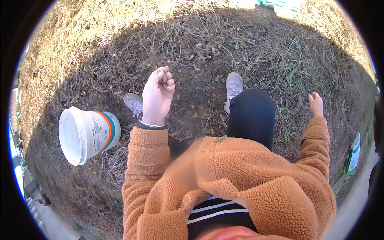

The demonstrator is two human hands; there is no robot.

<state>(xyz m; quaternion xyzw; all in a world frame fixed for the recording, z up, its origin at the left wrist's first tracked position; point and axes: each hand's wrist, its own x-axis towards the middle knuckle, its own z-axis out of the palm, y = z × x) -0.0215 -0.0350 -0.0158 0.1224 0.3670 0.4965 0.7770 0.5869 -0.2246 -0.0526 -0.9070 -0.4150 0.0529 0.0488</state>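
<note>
Right of one bucket (93,134) are two hands (158,95) (316,105), two shoes (233,88) (134,104).

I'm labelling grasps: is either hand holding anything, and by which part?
The left hand holds small brownish lumps within its curled fingers; which part is gripped can't be told. Whether the right hand holds anything is unclear.

Single fisheye view from the head, facing down past the jacket (240,164) to strawy ground (196,96). Torso close; left hand (159,95) and right hand (316,105) farther out.
</note>
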